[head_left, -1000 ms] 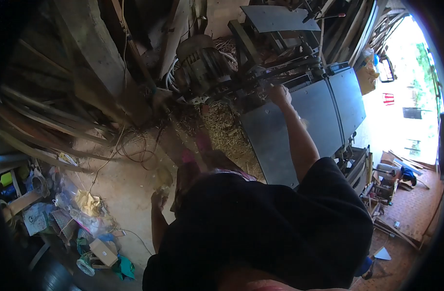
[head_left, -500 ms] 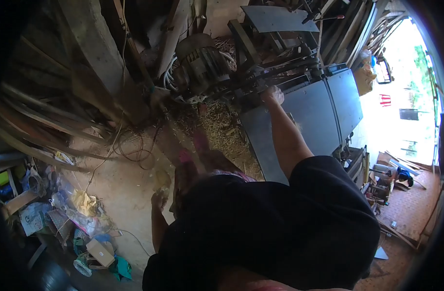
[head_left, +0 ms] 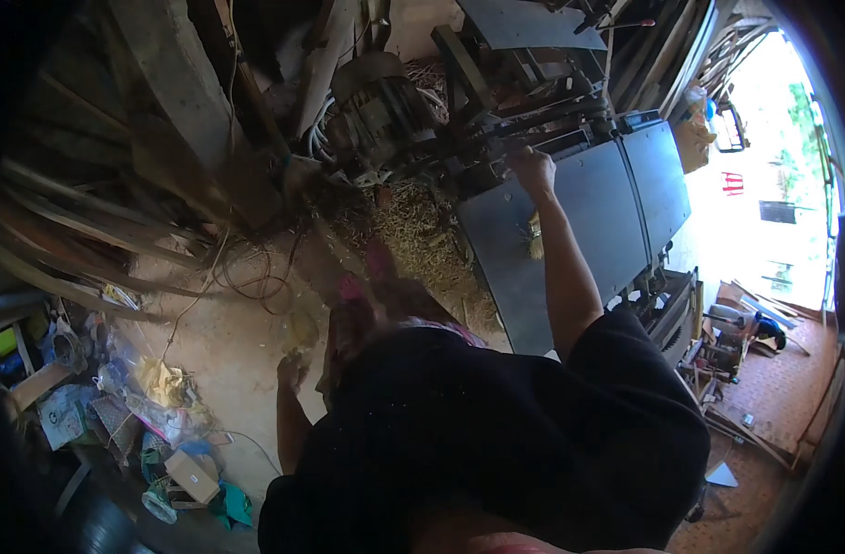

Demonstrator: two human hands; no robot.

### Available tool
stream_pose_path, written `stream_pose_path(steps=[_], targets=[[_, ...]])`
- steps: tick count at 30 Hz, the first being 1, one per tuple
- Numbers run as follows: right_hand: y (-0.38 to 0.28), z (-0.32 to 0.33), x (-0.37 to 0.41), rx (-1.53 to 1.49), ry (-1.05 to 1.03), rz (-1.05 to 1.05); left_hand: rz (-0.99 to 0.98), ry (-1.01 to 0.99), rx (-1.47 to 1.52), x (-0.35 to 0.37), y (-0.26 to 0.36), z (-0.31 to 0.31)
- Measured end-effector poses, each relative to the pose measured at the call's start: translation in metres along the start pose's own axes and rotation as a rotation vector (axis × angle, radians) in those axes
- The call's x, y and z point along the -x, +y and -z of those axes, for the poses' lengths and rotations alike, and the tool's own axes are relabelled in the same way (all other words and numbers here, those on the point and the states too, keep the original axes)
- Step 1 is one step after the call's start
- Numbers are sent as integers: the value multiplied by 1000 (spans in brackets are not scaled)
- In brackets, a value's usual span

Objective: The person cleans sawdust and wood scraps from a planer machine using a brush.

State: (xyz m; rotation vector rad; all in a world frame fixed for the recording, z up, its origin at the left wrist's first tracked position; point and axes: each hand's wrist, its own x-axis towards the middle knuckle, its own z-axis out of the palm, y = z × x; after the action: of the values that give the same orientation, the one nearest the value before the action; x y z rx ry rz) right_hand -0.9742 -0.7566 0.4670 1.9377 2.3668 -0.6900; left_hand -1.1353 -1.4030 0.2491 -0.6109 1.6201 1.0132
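Over the inner edge of a grey metal machine table (head_left: 589,217), my right hand (head_left: 533,171) is closed, its fingertips near the dark slot and bars; whatever they grip is hidden. Beside that forearm, a small brush (head_left: 536,238) with pale bristles lies on the table, partly covered by the arm. My left hand (head_left: 293,369) hangs low at my side, fingers curled round a yellowish, partly see-through thing (head_left: 299,331) whose kind I cannot make out.
A dusty electric motor (head_left: 376,111) stands left of the machine. Wood shavings (head_left: 418,235) cover the floor by my pink footwear (head_left: 350,286). A looped cable (head_left: 261,291), bent timber strips (head_left: 72,249) and bags with a cardboard box (head_left: 192,475) lie to the left.
My right hand has shifted slightly right and up along the machine edge, and more of the brush shows. My left hand has moved a little left with the yellowish thing.
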Motion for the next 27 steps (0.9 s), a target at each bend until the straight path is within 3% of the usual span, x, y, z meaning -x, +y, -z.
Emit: stream_pose_path(steps=[2, 3, 5, 7, 9, 11, 13, 15, 19, 24, 26, 27], targets=[[-10, 8, 22, -167, -184, 271, 4, 21, -1, 2, 6, 0], [-17, 8, 32, -169, -178, 266, 5, 46, 6, 4, 11, -1], [-26, 7, 42, 1, -76, 354, 5, 43, 1, 6, 17, -3], [13, -15, -6, 106, 49, 419, 2, 47, 6, 4, 21, -5], [41, -18, -54, 353, 285, 827, -10, 81, 44, -4, 17, -4], [-26, 66, 4, -205, 83, 284, -21, 42, 35, -6, 17, -2], [-34, 101, 6, -31, 450, 292, -28, 5, 26, -6, 16, -2], [-46, 126, 9, 130, 398, 33, -17, -19, -20, -7, 16, -3], [-17, 89, -14, -35, 666, 8, 29, 44, 11, -6, 15, -9], [-3, 41, -6, -103, 769, 45, 8, 23, -19, 5, 19, -9], [9, 64, -7, -348, 332, -74, 11, 27, 23, -3, 14, -7], [-7, 89, 16, -475, 318, -153, 16, 31, 64, -6, 13, -6]])
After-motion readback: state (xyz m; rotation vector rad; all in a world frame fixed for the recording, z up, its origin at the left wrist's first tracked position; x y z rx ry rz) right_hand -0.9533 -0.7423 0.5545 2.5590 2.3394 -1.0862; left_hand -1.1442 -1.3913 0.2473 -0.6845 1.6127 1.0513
